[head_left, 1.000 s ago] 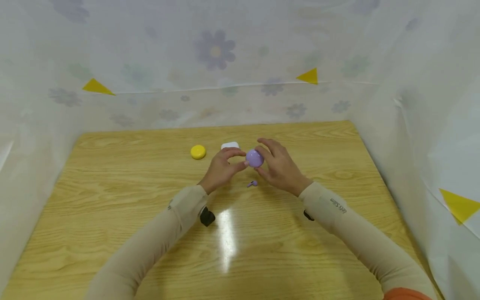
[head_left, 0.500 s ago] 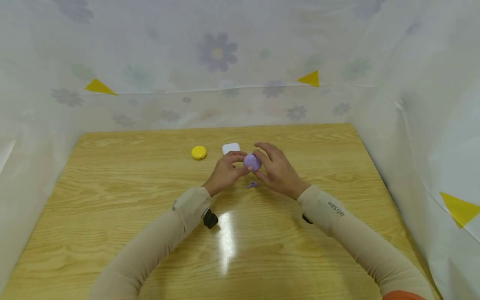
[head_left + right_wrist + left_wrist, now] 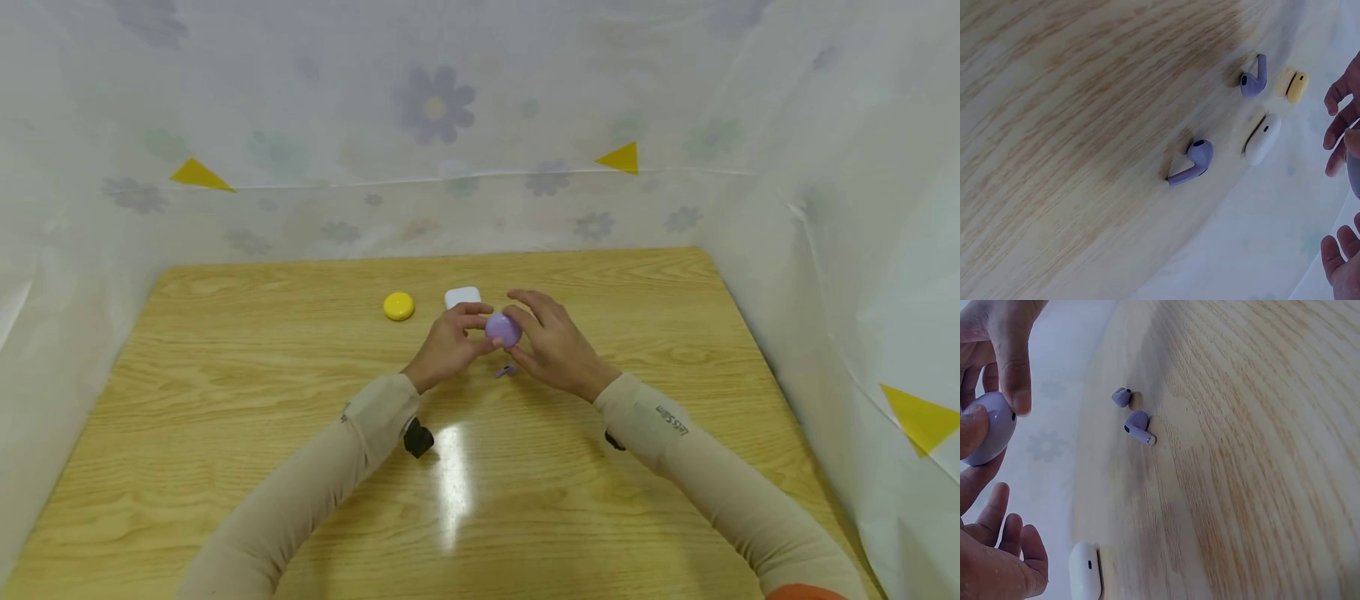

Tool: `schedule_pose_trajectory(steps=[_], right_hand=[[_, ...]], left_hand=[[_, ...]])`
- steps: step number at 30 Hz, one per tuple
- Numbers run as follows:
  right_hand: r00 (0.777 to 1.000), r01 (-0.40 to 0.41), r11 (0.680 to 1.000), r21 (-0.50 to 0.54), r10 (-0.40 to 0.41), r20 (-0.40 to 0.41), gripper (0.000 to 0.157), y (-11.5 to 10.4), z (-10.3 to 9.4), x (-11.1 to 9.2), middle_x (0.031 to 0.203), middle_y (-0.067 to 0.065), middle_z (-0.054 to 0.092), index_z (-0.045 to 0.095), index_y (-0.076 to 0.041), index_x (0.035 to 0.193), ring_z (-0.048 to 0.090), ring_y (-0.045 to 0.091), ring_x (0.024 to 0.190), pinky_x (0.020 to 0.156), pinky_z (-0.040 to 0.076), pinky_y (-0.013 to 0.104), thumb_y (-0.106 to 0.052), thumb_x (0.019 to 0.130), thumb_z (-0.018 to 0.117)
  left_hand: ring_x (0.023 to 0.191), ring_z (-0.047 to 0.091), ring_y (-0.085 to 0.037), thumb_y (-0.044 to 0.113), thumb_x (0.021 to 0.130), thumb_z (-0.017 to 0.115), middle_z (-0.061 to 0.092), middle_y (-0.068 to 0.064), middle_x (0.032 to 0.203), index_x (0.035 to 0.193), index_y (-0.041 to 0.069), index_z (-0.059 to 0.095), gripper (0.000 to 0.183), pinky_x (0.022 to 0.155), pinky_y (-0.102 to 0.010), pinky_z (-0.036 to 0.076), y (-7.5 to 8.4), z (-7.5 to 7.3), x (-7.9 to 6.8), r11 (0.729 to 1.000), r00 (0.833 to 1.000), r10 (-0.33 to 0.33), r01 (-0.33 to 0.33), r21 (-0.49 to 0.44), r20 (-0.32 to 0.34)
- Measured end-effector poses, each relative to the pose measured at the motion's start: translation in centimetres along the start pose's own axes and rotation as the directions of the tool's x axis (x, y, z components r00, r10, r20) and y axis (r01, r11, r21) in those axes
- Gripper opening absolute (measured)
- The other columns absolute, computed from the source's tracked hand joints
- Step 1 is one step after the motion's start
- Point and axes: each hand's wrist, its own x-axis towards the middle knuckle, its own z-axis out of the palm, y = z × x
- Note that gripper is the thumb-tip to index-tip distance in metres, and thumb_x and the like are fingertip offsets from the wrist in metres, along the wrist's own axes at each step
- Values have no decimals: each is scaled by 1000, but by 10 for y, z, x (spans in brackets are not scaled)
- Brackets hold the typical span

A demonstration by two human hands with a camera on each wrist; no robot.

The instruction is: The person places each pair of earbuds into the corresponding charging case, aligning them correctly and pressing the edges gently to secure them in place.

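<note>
Both hands hold a round, glossy purple earphone case [image 3: 503,330] above the table. My left hand [image 3: 448,346] grips its left side, with the thumb across the near face. On the opposite side, the thumb and index finger of my right hand [image 3: 558,346] pinch the case. In the left wrist view the case looks closed, with a small dark spot on its edge. A purple earbud [image 3: 506,371] lies on the wood below the hands. The right wrist view shows two purple earbuds, one nearer [image 3: 1194,164] and another earbud [image 3: 1255,78] farther off.
Behind my left hand a white earphone case [image 3: 462,297] lies on the wooden table [image 3: 262,400]. Left of it is a round yellow case [image 3: 399,306]. Flower-patterned white sheeting [image 3: 435,208] stands behind the table and along its sides, with yellow triangles on it.
The purple case and both hands have come slightly nearer to me, uncovering more of the white case. Both hands keep their hold on it, and the earbud below stays put.
</note>
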Motion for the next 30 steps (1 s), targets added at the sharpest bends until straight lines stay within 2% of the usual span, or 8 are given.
schedule_pose_trajectory(steps=[6, 11, 15, 19, 30], right_hand=[[1000, -3, 999, 41, 2, 18, 52, 2, -3, -1, 129, 19, 45, 51, -1, 117, 46, 32, 119, 94, 42, 46, -19, 73, 73], [999, -25, 996, 81, 22, 33, 40, 7, -6, -1, 130, 19, 45, 51, 1, 117, 44, 31, 121, 97, 40, 45, -18, 83, 61], [998, -43, 993, 114, 37, 58, 32, 9, -5, 0, 129, 20, 46, 54, 1, 113, 44, 31, 120, 98, 39, 45, -16, 86, 57], [995, -61, 986, 152, 47, 90, 27, 9, -4, 2, 128, 19, 47, 57, -1, 108, 44, 31, 120, 97, 40, 45, -17, 87, 56], [990, -64, 979, 192, 37, 137, 22, 9, 0, 5, 122, 18, 49, 56, -2, 104, 47, 28, 114, 92, 43, 41, -15, 87, 55]], left_hand=[[123, 42, -21, 25, 78, 68, 51, -1, 126, 96, 9, 68, 25, 93, -45, 41, -3, 0, -1, 1000, 1000, 0, 0, 4, -28], [122, 42, -22, 24, 77, 68, 51, -6, 126, 95, 7, 68, 24, 94, -47, 40, -7, 1, -1, 1000, 998, 0, -1, -23, -58], [122, 42, -24, 21, 77, 69, 52, -9, 126, 96, 6, 69, 25, 95, -48, 40, -7, 3, -1, 999, 997, 19, -21, -38, -71], [122, 43, -24, 19, 76, 69, 53, -8, 125, 97, 6, 69, 25, 96, -49, 39, -7, 5, -1, 999, 997, 34, -36, -31, -76], [123, 39, -23, 20, 76, 70, 51, -3, 124, 96, 6, 68, 25, 102, -46, 33, -7, 6, -1, 999, 998, 13, -15, -36, -65]])
